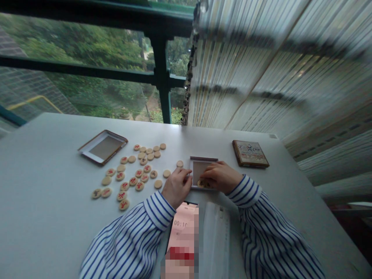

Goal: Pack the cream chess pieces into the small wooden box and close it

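My left hand (pixel 176 186) rests on the white table (pixel 43 217) with its fingers curled against the left edge of a small square open box (pixel 200 166). My right hand (pixel 221 177) lies over the box's near edge, fingers bent down onto a round wooden game piece (pixel 201 183) inside it. Several round wooden pieces (pixel 136 172) with red or black characters lie scattered to the left of my hands. Both sleeves are white with blue stripes.
A second open box half (pixel 103 147) lies at the far left of the pieces. A closed brown box with a printed lid (pixel 250 154) sits to the right. A phone (pixel 181 228) and a white plastic sheet (pixel 216 236) lie near me. A window and blinds stand behind.
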Available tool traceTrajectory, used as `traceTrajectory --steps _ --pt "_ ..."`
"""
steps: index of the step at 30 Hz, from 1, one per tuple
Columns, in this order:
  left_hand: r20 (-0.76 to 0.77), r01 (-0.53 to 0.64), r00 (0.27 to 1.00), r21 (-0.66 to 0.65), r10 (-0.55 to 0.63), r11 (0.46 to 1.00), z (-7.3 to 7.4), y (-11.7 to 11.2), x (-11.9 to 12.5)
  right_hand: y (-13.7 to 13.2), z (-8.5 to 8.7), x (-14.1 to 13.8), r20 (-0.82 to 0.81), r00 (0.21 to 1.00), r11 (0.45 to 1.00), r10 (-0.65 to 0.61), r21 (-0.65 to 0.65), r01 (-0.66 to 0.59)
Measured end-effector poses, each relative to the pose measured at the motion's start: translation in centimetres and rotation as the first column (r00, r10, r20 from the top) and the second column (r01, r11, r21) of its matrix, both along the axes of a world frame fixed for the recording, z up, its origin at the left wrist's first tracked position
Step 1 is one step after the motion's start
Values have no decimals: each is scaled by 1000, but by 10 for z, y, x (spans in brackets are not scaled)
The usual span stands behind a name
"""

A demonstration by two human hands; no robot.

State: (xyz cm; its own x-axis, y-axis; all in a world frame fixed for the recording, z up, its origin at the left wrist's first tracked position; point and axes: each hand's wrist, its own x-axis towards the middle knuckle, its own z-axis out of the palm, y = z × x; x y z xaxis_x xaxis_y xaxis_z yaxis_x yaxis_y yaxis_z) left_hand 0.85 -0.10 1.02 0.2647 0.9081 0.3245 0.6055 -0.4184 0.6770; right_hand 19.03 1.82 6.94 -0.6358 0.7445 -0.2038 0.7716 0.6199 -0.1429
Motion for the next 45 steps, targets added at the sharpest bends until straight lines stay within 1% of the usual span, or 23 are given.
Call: traceTrajectory --steps 3,6,10,14,20,26,34,45 --pt "-51 26 998 75 -22 997 3 -3 0 0 1 6 5 999 999 -42 9 42" --pt "-151 65 988 145 -42 987 7 -7 1 0 4 10 33 997 997 -75 -5 75" --pt "-259 117 963 161 -72 980 12 -10 2 -1 6 10 63 994 995 -89 -33 91" --pt "-305 135 949 151 -84 979 12 -11 4 -2 7 8 95 993 996 -76 -40 80" --pt "-309 137 947 151 -85 979 10 -12 4 -2 7 7 115 991 996 -68 -51 75" --pt "-311 135 946 114 -93 984 11 -13 5 -1 6 7 106 992 995 -75 -53 81" --pt "-299 142 949 135 -97 981 12 -13 4 -2 6 7 129 989 995 -77 -54 84" --pt "-297 138 950 108 -100 985 11 -12 4 -1 8 8 114 988 993 -103 -52 109"
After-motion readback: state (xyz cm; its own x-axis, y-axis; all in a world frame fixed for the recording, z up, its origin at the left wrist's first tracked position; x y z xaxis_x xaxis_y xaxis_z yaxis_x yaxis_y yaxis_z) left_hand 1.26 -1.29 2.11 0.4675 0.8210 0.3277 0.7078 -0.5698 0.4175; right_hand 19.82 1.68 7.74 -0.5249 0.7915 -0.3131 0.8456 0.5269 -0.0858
